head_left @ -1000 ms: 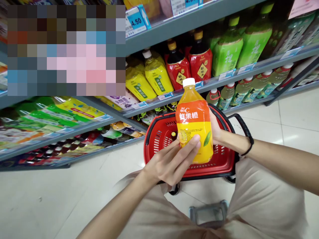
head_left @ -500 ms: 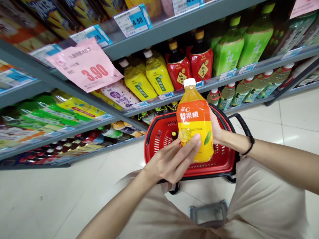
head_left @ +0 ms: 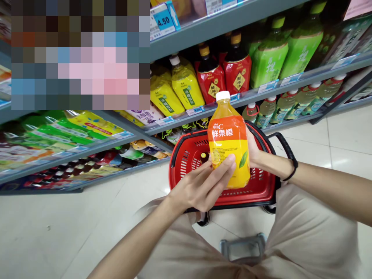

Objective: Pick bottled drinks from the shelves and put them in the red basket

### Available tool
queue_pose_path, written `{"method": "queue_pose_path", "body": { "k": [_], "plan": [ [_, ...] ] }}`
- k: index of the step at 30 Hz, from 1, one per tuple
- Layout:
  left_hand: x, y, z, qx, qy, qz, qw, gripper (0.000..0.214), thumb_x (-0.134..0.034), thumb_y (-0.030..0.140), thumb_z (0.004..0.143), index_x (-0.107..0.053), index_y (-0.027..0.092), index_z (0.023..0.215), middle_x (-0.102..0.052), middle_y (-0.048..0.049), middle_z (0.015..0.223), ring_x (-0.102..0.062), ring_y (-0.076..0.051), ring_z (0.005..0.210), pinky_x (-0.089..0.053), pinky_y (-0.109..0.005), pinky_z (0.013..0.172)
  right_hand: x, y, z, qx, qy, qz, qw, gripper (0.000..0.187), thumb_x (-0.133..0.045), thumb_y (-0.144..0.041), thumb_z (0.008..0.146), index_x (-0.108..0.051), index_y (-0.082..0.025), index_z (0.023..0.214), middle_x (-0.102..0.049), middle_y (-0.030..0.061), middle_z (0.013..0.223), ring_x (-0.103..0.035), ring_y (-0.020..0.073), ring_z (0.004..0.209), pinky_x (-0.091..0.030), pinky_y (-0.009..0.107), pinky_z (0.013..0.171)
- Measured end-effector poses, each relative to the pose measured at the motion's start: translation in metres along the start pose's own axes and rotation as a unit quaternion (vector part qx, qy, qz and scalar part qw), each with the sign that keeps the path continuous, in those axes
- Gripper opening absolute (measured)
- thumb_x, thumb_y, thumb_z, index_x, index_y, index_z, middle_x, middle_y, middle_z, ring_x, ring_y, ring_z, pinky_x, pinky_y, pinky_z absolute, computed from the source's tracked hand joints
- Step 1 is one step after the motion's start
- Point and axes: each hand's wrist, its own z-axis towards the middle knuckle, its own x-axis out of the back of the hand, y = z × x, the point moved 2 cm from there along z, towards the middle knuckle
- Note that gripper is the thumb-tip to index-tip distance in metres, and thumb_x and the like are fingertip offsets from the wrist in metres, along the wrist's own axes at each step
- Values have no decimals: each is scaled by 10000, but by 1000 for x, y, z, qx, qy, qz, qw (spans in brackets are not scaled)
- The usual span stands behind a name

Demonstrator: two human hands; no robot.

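Note:
An orange juice bottle with a white cap and an orange-and-yellow label stands upright in front of me, above a red shopping basket. My left hand grips its lower front, fingers curled on the label. My right hand holds the bottle from behind on its right side, mostly hidden by it; a black band sits on that wrist. Something dark with a yellow cap lies inside the basket.
Grey store shelves run across the back, stocked with yellow, red and green drink bottles and price tags. The basket stands on wheels on a pale tiled floor, its black handle at the right. My knees fill the bottom.
The bottle and both hands have barely shifted, a little to the right and upward. The view has tilted slightly.

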Motion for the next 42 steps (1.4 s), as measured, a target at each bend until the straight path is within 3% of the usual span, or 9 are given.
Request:
{"method": "queue_pose_path", "body": {
  "k": [8,13,16,20,23,27,34,38,42],
  "plan": [
    [-2,-1,-8,10,1,0,1000,406,-561,113,1050,-585,-94,1398,-674,-265,1396,-729,-285,1256,-648,-395,1060,0,2,1,14,23,130,991,557,-647,-732,872,-713,-233,1110,-768,81,1087,-666,304,1187,-590,462,1040],
    [-11,-14,-18,72,25,-32,997,675,-699,310,1048,-458,-28,1580,-625,-277,1483,-619,-268,1424,-567,-349,1170,-3,-5,1,-52,35,152,986,650,-577,-785,914,-686,-257,1278,-764,74,1163,-672,306,1233,-585,485,1061],
    [-18,-27,-23,138,45,-111,983,752,-805,395,967,-483,92,1576,-610,-256,1502,-627,-298,1405,-571,-441,1166,-3,-7,0,-91,5,132,987,704,-590,-815,898,-675,-269,1334,-760,87,1189,-675,318,1255,-588,500,1061],
    [-28,-47,-31,211,102,-254,938,859,-950,569,750,-581,157,1407,-548,-238,1498,-594,-349,1371,-668,-404,914,-2,-6,-2,-119,-38,111,986,763,-746,-763,802,-680,-223,1337,-759,128,1209,-687,344,1251,-591,523,1065],
    [-40,-62,-40,299,111,-334,887,743,-913,536,803,-596,200,1384,-509,-176,1450,-660,-236,1132,-631,-277,752,0,-1,-3,-127,-22,91,987,697,-875,-636,749,-702,-189,1256,-759,143,1237,-721,330,1189,-594,503,1079],
    [-52,-73,-50,431,107,-424,789,687,-868,430,875,-525,246,1441,-517,-121,1423,-617,-78,826,-625,-256,790,-2,6,-7,-103,20,45,993,685,-984,-478,673,-707,-178,1223,-756,141,1283,-752,291,1118,-616,455,1050],
    [-59,-77,-53,525,79,-431,730,691,-882,455,840,-582,186,1401,-590,-150,1465,-608,-253,1316,-635,-338,967,-5,17,-10,-121,67,-40,990,818,-1029,-426,619,-639,-172,1292,-731,137,1331,-759,253,1067,-637,426,990],
    [-62,-79,-56,534,64,-504,675,710,-941,414,768,-593,147,1326,-689,-160,1359,-690,-282,1250,-609,-387,1034,-6,19,-10,-67,53,-137,987,858,-1044,-402,580,-607,-186,1287,-699,140,1365,-727,286,1164,-606,477,1063],
    [-57,-80,-61,523,64,-526,668,781,-1001,371,665,-626,139,1310,-706,-166,1352,-709,-301,1220,-625,-395,1000,-3,23,-7,-28,41,-227,973,889,-1042,-422,572,-597,-173,1300,-684,153,1375,-699,313,1224,-566,509,1120]
  ]
}}
